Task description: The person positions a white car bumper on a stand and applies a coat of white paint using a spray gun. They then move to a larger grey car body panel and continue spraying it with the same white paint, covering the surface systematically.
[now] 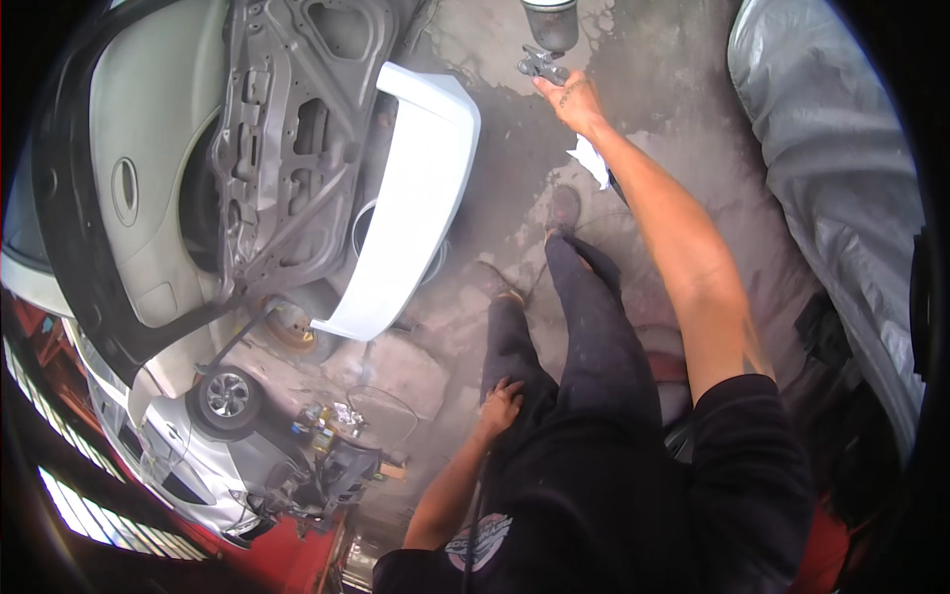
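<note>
My right hand (574, 99) is stretched far forward, closed round the handle of a metal spray gun (541, 65). The gun's grey cup (551, 24) sits at the top edge, partly cut off. Below the hand, a crumpled white paper or cloth (591, 160) shows beside a dark hose that my forearm partly hides. My left hand (502, 404) lies on my left thigh, fingers spread and holding nothing. Left of the gun stands a long white curved car body panel (411, 198), its surface smooth and glossy. It is apart from both hands.
A grey vehicle door or hatch frame (292, 148) with a beige trim panel (148, 168) fills the left side. A silver car (193, 455), a wheel (228, 398) and small bottles (322, 431) are at lower left. Grey sheeting (831, 168) covers something on the right. The concrete floor (505, 129) is stained.
</note>
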{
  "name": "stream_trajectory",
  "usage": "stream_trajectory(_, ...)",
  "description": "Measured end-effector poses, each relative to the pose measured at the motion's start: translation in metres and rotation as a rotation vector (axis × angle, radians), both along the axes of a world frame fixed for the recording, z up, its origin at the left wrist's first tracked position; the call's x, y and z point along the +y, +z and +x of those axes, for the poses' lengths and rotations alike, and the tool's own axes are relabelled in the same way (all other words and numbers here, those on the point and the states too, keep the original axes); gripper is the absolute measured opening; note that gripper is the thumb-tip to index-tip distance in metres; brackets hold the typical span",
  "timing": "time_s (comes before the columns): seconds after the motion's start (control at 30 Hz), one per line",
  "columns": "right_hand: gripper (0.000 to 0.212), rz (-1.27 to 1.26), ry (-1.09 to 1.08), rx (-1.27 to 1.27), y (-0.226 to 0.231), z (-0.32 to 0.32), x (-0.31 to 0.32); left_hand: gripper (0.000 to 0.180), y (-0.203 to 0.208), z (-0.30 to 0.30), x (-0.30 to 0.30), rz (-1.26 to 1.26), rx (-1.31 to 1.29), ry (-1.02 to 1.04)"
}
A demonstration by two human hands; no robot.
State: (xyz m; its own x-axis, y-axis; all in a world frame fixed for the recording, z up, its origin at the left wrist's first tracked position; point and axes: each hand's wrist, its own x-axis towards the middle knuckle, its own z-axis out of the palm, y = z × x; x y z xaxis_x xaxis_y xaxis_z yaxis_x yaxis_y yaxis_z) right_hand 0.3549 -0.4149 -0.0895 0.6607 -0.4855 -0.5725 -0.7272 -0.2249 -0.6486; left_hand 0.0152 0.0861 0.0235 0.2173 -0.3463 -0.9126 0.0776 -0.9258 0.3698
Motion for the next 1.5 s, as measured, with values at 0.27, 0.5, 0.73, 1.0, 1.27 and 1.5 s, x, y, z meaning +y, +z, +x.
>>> stream_trajectory(0.27, 0.06, 0.065, 0.335, 0.04, 0.011, -0.088, 0.04, 0.043, -0.003, 0.0, -0.019, -0.09, 0.028, 0.059)
stream_trajectory(0.5, 0.058, 0.249, 0.649, 0.117, 0.034, -0.149, 0.085, 0.046, 0.0, -0.007, -0.006, -0.106, 0.072, 0.156)
stream_trajectory(0.73, 0.049, -0.076, 0.233, 0.003, 0.029, -0.119, 0.084, 0.069, -0.013, -0.067, 0.052, 0.065, 0.127, 0.223)
stream_trajectory(1.0, 0.032, -0.339, 0.132, -0.153, 0.037, -0.166, 0.206, 0.075, -0.031, -0.109, 0.119, 0.219, -0.04, 0.011)
stream_trajectory(1.27, 0.023, -0.139, 0.644, -0.172, 0.032, -0.3, 0.465, 0.067, -0.034, -0.149, 0.222, 0.132, -0.182, 0.144)
stream_trajectory(1.5, 0.028, 0.129, 0.971, -0.233, 0.07, -0.332, 0.62, 0.068, -0.008, -0.158, 0.248, 0.128, -0.029, 0.232)
